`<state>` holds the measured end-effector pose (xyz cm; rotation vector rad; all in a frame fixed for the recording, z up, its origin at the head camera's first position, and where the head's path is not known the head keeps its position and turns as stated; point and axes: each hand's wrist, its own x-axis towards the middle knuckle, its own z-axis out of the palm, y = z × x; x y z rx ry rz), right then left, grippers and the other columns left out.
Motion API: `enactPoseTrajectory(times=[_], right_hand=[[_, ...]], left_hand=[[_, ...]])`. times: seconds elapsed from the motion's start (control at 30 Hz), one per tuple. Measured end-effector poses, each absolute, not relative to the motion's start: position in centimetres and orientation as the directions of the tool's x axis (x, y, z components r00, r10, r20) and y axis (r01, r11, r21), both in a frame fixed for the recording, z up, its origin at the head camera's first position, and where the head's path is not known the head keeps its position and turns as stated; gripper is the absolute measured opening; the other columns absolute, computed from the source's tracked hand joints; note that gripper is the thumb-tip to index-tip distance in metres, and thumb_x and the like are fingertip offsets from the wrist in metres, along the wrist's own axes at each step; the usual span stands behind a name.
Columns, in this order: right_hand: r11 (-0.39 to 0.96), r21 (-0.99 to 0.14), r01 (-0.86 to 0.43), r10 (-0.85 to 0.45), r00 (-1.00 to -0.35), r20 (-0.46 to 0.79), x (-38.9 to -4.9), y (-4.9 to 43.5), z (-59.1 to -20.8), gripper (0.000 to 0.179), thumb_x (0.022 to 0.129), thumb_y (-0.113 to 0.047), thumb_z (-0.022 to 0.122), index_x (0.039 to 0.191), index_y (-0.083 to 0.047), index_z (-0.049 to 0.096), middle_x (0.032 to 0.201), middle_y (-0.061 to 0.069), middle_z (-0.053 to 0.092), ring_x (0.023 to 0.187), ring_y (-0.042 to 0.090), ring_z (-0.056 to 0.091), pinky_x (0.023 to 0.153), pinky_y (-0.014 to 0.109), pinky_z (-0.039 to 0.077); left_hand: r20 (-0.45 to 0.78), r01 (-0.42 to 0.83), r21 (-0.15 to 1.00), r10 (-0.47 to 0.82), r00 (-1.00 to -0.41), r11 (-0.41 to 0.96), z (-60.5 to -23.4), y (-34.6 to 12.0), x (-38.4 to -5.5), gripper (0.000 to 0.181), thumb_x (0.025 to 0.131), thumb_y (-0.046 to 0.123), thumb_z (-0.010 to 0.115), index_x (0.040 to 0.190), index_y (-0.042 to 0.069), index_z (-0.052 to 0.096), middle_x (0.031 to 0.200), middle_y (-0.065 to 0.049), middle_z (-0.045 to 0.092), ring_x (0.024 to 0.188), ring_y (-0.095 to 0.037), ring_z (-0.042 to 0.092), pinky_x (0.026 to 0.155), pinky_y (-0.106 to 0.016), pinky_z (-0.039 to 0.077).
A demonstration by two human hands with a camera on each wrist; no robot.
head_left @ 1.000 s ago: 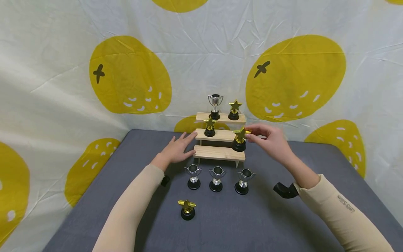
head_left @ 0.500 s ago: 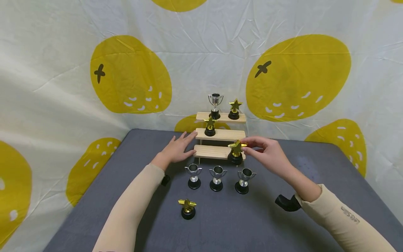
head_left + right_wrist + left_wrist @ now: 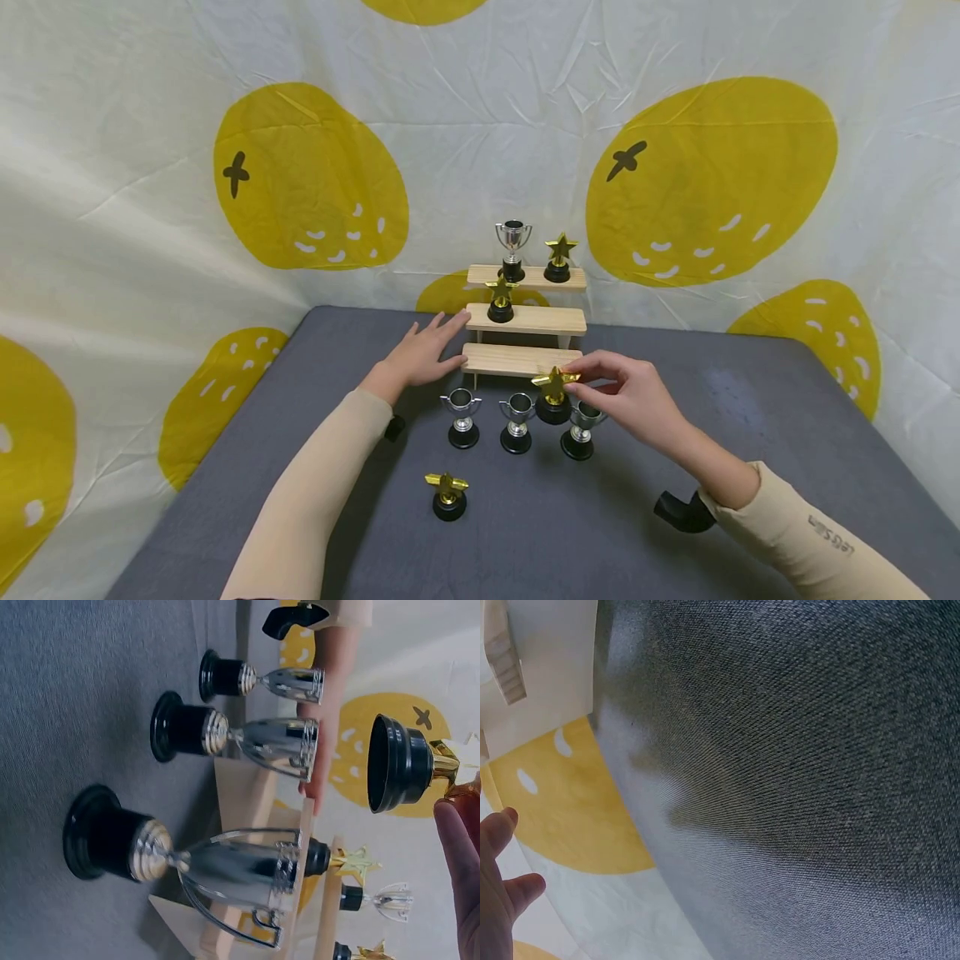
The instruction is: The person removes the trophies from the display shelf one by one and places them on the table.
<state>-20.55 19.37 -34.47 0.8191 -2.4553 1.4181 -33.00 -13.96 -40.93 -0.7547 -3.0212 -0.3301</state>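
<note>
My right hand [image 3: 626, 392] pinches a gold star trophy [image 3: 553, 390] by its star, with the black base hanging in the air in front of the bottom step. In the right wrist view that trophy's black base [image 3: 397, 765] is off the table, a fingertip at the gold part. My left hand [image 3: 423, 354] lies with spread fingers at the left ends of the wooden step stand [image 3: 517, 360]. Three silver cup trophies stand in a row before the stand: a left cup [image 3: 462, 421], a middle cup [image 3: 517, 425] and a right cup [image 3: 577, 442], partly hidden by the held trophy.
On the top step stand a silver cup [image 3: 513, 242] and a gold star trophy [image 3: 558, 257]. Another star trophy [image 3: 501, 300] is on the middle step's left. Nearer me, one more gold-topped trophy [image 3: 448, 497] stands on the grey table [image 3: 525, 542]. A patterned cloth [image 3: 495, 108] hangs behind.
My right hand has brought the star trophy down and toward me, from beside the middle step to in front of the bottom step. The left hand has stayed in place.
</note>
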Motion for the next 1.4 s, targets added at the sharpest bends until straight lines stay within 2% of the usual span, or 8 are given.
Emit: enactPoseTrajectory(times=[0.37,0.67,0.9,1.13,1.4], right_hand=[[0.36,-0.765,-0.534,-0.384,-0.832,0.4,-18.9,19.2,-36.4,0.021,0.085,0.002,0.082,0.103,-0.005,0.075,0.098,0.004,0.073,0.086,0.009,0.072,0.071,0.028,0.061],[0.295,-0.778,-0.555,-0.489,-0.787,0.377,-18.0,18.5,-38.1,0.02,0.085,0.006,0.079,0.099,-0.008,0.074,0.096,0.003,0.074,0.086,0.011,0.073,0.068,0.03,0.061],[0.208,-0.795,-0.57,-0.551,-0.74,0.386,-17.6,18.0,-39.6,0.019,0.084,0.009,0.079,0.096,-0.005,0.073,0.094,0.008,0.074,0.083,0.012,0.074,0.069,0.031,0.061],[0.229,-0.835,-0.5,-0.58,-0.759,0.296,-17.2,17.7,-40.8,0.015,0.085,0.006,0.079,0.094,-0.003,0.071,0.094,0.009,0.074,0.084,0.011,0.073,0.069,0.031,0.061],[0.23,-0.847,-0.479,-0.629,-0.738,0.247,-16.7,17.2,-42.1,0.02,0.081,0.012,0.076,0.088,-0.004,0.067,0.092,0.008,0.074,0.083,0.01,0.073,0.069,0.029,0.061]], left_hand=[[0.058,0.462,0.203,0.461,-0.886,0.863,-41.2,-13.9,-33.2,0.08,0.104,0.046,0.056,0.167,0.024,0.012,0.17,0.002,0.017,0.155,-0.033,0.016,0.118,-0.068,0.015],[0.066,0.469,0.203,0.466,-0.882,0.86,-41.5,-14.0,-33.2,0.08,0.104,0.046,0.056,0.167,0.025,0.012,0.17,0.002,0.017,0.155,-0.033,0.017,0.117,-0.069,0.016],[0.068,0.469,0.202,0.465,-0.883,0.86,-41.4,-13.9,-33.2,0.08,0.104,0.045,0.056,0.167,0.025,0.012,0.17,0.002,0.017,0.155,-0.034,0.017,0.117,-0.069,0.015],[0.063,0.46,0.195,0.457,-0.887,0.866,-41.3,-13.8,-33.2,0.081,0.104,0.047,0.056,0.167,0.024,0.012,0.17,0.001,0.018,0.155,-0.034,0.017,0.117,-0.069,0.016],[0.068,0.458,0.202,0.455,-0.888,0.865,-41.5,-14.0,-33.2,0.081,0.104,0.048,0.057,0.167,0.025,0.012,0.17,0.001,0.018,0.155,-0.033,0.017,0.117,-0.069,0.016]])
